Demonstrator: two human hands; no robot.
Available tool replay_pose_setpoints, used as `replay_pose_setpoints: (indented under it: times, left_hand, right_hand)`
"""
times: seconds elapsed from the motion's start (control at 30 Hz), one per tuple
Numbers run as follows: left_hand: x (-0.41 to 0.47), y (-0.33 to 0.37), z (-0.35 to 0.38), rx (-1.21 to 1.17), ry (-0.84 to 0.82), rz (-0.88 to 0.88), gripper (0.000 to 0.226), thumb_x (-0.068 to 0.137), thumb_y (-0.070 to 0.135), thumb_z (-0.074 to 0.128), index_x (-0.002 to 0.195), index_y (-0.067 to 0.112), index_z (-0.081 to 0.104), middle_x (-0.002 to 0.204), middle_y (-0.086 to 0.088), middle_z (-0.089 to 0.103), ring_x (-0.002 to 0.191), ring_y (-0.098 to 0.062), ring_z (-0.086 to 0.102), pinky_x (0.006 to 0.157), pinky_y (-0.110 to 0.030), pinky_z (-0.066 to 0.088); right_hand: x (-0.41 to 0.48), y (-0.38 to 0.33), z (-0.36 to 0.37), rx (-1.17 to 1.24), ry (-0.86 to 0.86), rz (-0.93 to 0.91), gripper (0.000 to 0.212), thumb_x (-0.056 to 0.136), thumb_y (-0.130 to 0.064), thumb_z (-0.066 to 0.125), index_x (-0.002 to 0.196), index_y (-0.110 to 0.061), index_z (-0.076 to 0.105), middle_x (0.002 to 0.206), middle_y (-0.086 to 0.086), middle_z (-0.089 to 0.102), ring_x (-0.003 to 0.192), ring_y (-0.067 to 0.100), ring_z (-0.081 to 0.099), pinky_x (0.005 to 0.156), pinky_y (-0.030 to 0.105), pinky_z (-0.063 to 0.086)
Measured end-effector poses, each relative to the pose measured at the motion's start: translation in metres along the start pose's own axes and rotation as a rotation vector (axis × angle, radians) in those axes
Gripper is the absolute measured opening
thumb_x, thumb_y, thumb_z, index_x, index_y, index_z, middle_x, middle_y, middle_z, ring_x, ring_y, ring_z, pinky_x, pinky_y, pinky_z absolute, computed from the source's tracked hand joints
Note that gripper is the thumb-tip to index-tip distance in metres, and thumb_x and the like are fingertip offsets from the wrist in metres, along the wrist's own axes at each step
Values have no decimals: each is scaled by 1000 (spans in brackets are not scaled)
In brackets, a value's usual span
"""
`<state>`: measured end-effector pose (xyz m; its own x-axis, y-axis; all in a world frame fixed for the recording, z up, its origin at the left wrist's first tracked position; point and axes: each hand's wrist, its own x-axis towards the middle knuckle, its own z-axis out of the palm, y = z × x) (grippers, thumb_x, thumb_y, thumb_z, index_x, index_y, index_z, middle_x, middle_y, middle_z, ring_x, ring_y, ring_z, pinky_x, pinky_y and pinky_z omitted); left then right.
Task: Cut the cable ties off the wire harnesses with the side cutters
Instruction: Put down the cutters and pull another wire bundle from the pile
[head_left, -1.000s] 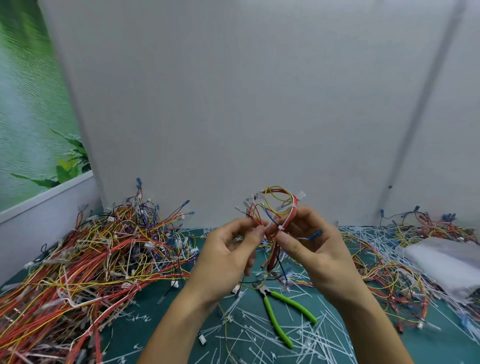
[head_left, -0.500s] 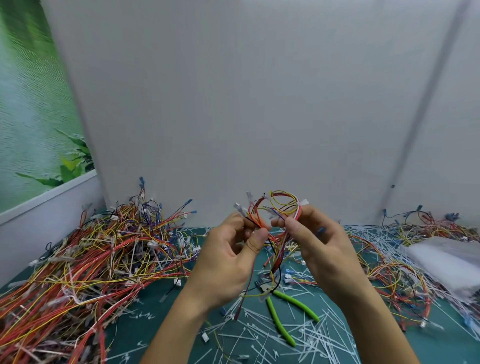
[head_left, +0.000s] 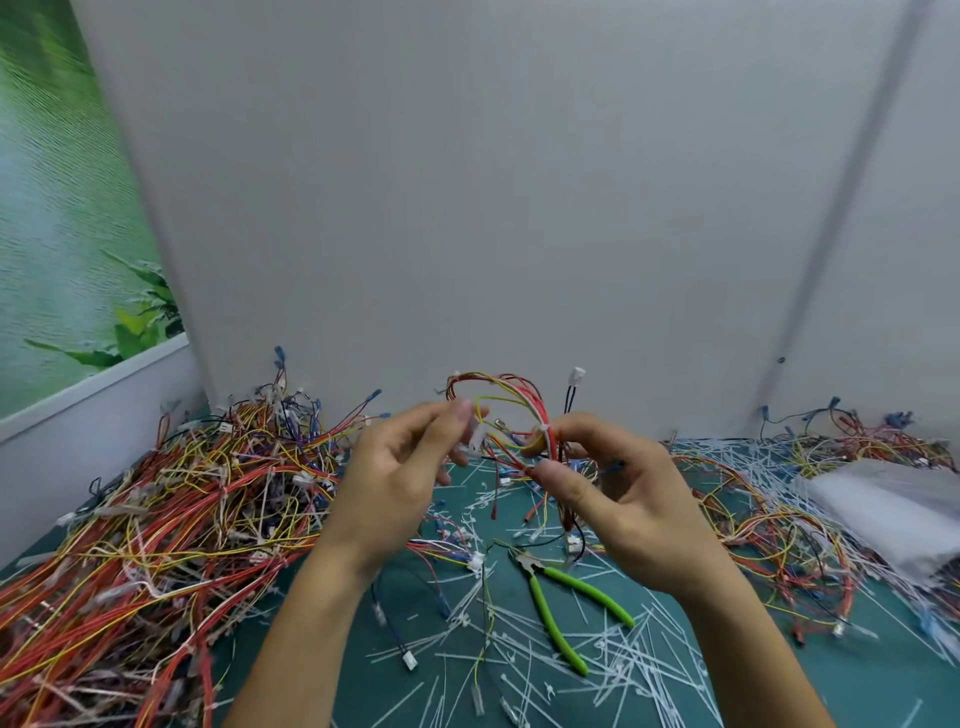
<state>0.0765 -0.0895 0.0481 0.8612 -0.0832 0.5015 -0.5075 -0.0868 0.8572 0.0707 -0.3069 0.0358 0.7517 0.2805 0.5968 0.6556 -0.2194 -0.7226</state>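
I see both hands up, above side cutters (head_left: 566, 608). Right hand (head_left: 634, 499) pinches looped wire harness (head_left: 511, 400); left hand (head_left: 395, 478) pinches its loose white plug end. Side cutters lie on counter (head_left: 249, 644), untouched. Harness pile (head_left: 182, 519) left of side cutters; cut ties (head_left: 623, 670) strewn around them.

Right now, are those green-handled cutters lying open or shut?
Open: the side cutters lie on the mat with their green handles splayed in a V.
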Motion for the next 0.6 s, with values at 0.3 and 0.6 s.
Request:
replay_pose_setpoints:
  times: [0.3, 0.6]
  left_hand:
    - [1, -6, 13, -277, 25, -153, 23, 102, 28, 56, 111, 24, 77, 78, -9, 40, 71, -21, 44, 65, -31, 44]
    - [-1, -8, 17, -101, 65, -47, 27, 97, 46, 56, 115, 37, 74, 63, 14, 42, 64, -9, 43, 65, -34, 42]
  right_hand:
    - [-2, 2, -6, -163, -237, 44, 20, 100, -39, 62, 114, -32, 74, 125, -16, 65, 127, 12, 60, 107, 33, 43]
    - [1, -1, 9, -281, 12, 14, 20, 86, -49, 78, 97, -33, 75, 103, -26, 74, 108, -8, 66, 93, 8, 40]
